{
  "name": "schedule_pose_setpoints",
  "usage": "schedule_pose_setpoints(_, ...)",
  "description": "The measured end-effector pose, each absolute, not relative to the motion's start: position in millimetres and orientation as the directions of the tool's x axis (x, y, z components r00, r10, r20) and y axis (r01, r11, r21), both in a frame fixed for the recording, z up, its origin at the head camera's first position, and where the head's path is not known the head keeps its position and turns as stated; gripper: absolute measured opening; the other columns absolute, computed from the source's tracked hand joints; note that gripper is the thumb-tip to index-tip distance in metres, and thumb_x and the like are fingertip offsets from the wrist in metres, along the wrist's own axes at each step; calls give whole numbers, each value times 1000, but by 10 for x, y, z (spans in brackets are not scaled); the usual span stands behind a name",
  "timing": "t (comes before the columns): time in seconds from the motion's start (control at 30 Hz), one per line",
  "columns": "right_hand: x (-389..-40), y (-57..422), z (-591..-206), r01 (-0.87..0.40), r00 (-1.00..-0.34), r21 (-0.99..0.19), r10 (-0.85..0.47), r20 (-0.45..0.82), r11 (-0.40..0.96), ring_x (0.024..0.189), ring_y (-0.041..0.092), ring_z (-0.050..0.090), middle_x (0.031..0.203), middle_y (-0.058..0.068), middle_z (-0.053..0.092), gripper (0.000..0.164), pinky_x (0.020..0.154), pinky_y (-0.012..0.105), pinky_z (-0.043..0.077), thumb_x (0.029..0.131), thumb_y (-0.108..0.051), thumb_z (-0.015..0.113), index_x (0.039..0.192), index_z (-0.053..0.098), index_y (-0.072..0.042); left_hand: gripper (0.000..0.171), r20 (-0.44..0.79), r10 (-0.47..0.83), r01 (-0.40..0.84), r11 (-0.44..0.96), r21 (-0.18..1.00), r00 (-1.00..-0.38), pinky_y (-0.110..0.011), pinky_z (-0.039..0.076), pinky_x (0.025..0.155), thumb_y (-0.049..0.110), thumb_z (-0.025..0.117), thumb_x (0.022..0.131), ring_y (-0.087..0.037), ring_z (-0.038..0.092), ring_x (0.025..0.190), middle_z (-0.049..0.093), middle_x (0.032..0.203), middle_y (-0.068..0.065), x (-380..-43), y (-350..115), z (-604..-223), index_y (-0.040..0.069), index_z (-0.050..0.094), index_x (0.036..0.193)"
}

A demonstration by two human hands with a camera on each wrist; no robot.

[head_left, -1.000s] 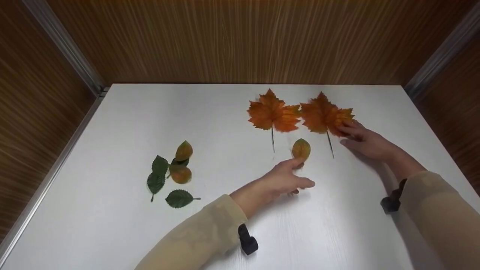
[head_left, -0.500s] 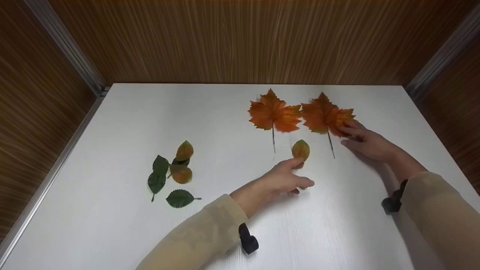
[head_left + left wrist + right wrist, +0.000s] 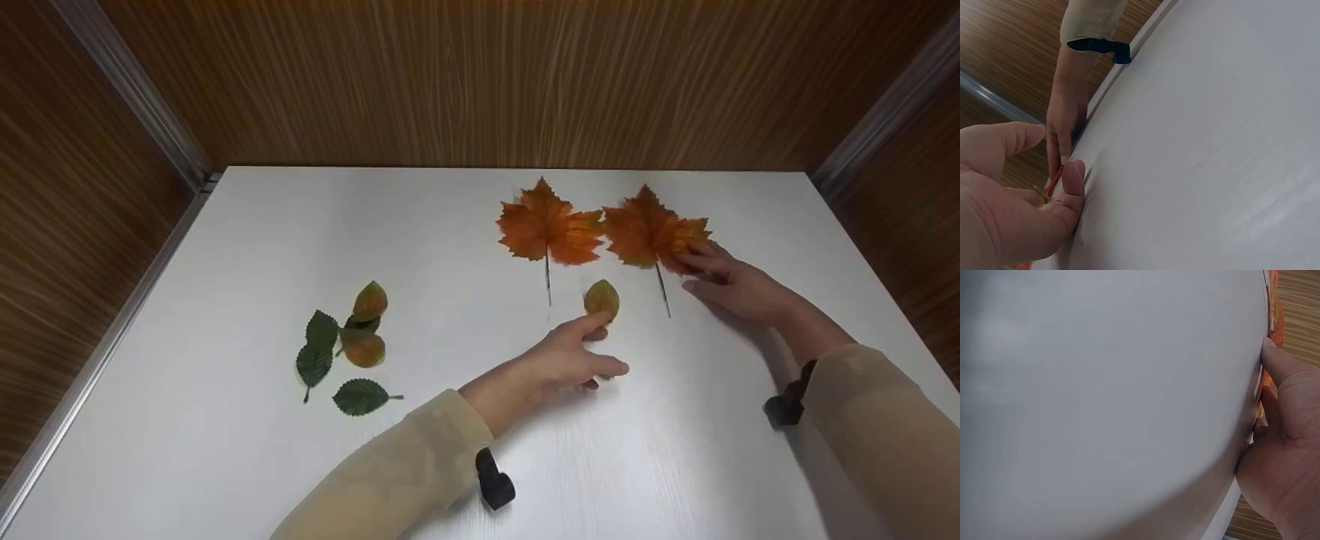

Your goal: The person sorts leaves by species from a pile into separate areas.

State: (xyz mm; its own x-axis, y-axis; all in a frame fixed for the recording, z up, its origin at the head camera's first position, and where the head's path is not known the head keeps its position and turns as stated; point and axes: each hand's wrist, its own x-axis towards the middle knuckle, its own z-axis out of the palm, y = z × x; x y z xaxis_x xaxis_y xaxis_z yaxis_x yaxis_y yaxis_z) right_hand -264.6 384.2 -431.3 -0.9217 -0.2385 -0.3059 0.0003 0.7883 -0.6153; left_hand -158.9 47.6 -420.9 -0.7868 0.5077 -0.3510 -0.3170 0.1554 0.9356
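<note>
In the head view, my left hand [image 3: 559,358] reaches over the white table, its index fingertip on the lower end of a small yellow-green leaf [image 3: 601,298]. The thumb stands apart from that finger, as the left wrist view also shows. My right hand [image 3: 739,289] rests its fingertips on the right lobe of an orange maple leaf [image 3: 637,229], thumb spread away on the tabletop. This leaf's thin dark stem points toward me. Beside it on the left lies a second orange maple leaf [image 3: 541,221], their edges nearly meeting.
At the left of the table [image 3: 225,465] lie several leaves: a lone green leaf [image 3: 360,397], an overlapping green pair [image 3: 315,349], and two yellow-orange leaves [image 3: 363,349] over another green one. A wood-grain panel [image 3: 480,82] closes off the back; similar panels flank the sides.
My left index fingertip has shifted slightly farther up onto the small leaf. The right hand and the other leaves stay in place.
</note>
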Motion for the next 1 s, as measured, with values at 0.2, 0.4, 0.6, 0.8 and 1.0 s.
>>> schedule_pose_setpoints(0.2, -2652, 3838, -4317, 0, -924, -632, -241, -296, 775, 162, 42, -3, 179, 8, -1, 72, 122, 72, 16, 106, -51, 63, 167, 35, -26, 85, -353, 523, -312, 168, 935, -776, -30, 55, 81, 12, 84, 91, -17, 67, 87, 54, 147, -3, -1577, 403, -4183, 26, 42, 164)
schedule_pose_setpoints(0.4, -2646, 3832, -4308, 11, -921, -629, -237, -309, 778, 162, 42, -5, 179, 9, -3, 73, 121, 73, 14, 106, -52, 62, 168, 34, -26, 84, -342, 530, -296, 173, 939, -776, -32, 55, 87, 14, 84, 92, -15, 68, 94, 55, 149, -4, -1581, 357, -4162, 27, 43, 164)
schedule_pose_setpoints(0.6, -2645, 3842, -4319, 3, -920, -631, -245, -306, 776, 161, 44, -4, 179, 10, -3, 72, 121, 74, 13, 106, -51, 61, 168, 35, -25, 85, -326, 544, -282, 165, 945, -774, -32, 56, 86, 14, 83, 93, -16, 69, 94, 55, 152, -4, -1616, 375, -4176, 25, 41, 165)
schedule_pose_setpoints(0.8, -2651, 3850, -4332, -7, -920, -623, -249, -303, 782, 161, 44, -6, 178, 10, -1, 72, 120, 75, 12, 106, -52, 61, 167, 35, -25, 84, -330, 549, -284, 169, 944, -768, -31, 56, 86, 15, 83, 92, -13, 69, 97, 58, 149, 0, -1641, 428, -4186, 24, 42, 165)
schedule_pose_setpoints(1.0, -2657, 3849, -4324, 7, -919, -609, -235, -317, 793, 161, 46, -5, 178, 10, -4, 75, 119, 78, 12, 105, -56, 60, 168, 33, -26, 82, -325, 541, -282, 164, 945, -776, -32, 56, 86, 13, 83, 92, -13, 70, 96, 59, 146, 1, -1646, 469, -4181, 21, 44, 164)
